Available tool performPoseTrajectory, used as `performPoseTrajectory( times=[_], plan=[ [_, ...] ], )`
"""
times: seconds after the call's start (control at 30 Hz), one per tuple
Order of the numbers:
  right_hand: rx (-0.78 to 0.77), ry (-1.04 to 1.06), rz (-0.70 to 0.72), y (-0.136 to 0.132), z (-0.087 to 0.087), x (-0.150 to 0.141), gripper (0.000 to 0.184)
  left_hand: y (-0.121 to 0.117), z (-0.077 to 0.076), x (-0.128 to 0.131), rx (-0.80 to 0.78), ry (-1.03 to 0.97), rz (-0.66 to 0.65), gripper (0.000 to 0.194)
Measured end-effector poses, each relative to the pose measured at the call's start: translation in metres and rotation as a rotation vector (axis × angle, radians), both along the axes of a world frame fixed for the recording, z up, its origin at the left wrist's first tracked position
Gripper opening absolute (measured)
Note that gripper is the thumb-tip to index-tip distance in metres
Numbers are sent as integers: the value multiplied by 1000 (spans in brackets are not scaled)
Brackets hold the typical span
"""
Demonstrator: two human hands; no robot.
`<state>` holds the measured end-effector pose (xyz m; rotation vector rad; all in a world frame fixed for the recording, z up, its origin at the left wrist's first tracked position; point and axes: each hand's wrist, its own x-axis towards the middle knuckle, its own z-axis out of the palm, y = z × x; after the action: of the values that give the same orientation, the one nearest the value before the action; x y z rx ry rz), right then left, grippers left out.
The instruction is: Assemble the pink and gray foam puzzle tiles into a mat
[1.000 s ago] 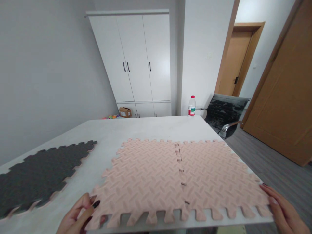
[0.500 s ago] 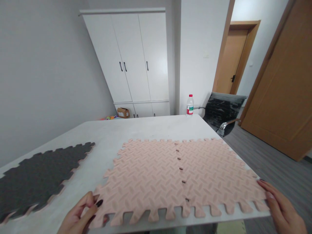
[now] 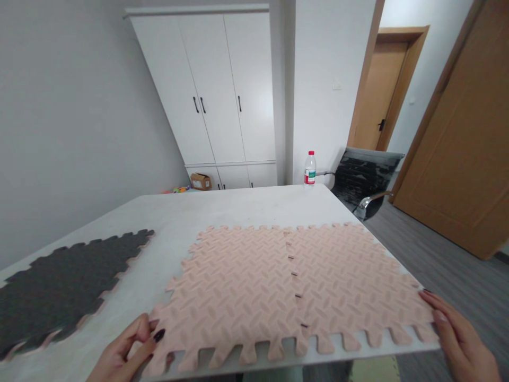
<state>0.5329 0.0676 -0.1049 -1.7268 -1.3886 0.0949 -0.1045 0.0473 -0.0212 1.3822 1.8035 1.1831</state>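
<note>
Two pink foam puzzle mats [image 3: 278,286], joined along a middle seam, lie flat on the grey table [image 3: 222,207] in front of me. My left hand [image 3: 123,353] pinches the near left corner of the pink mats between thumb and fingers. At the near right corner my right hand [image 3: 457,334] rests with straight fingers along the mats' edge. A dark grey puzzle mat [image 3: 63,286] with a pink underside lies apart on the table's left side.
A water bottle [image 3: 309,170] with a red cap stands at the table's far edge. A black chair [image 3: 366,183] sits past the right corner. White cupboards [image 3: 214,90], a small cardboard box [image 3: 201,181] and wooden doors [image 3: 465,138] are behind.
The view has shifted slightly; the pink mats have slid a little towards the table's near edge. Both hands stay at the same corners.
</note>
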Motion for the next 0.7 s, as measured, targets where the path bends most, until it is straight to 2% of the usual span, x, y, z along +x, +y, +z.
performPoseTrajectory(
  times=[0.2,0.37,0.6,0.7],
  plan=[
    [-8,5,-6,0,-3,2,43,0,1,-6,-21,-25,-95,38],
    [-5,2,-3,2,-5,3,43,1,1,-11,-39,-87,-91,36],
    [-5,-21,-16,5,-4,4,44,-4,-11,-20,-30,-17,-111,35],
    [-3,-36,-15,5,-2,3,45,-4,-10,-16,-19,-5,-105,35]
  ],
)
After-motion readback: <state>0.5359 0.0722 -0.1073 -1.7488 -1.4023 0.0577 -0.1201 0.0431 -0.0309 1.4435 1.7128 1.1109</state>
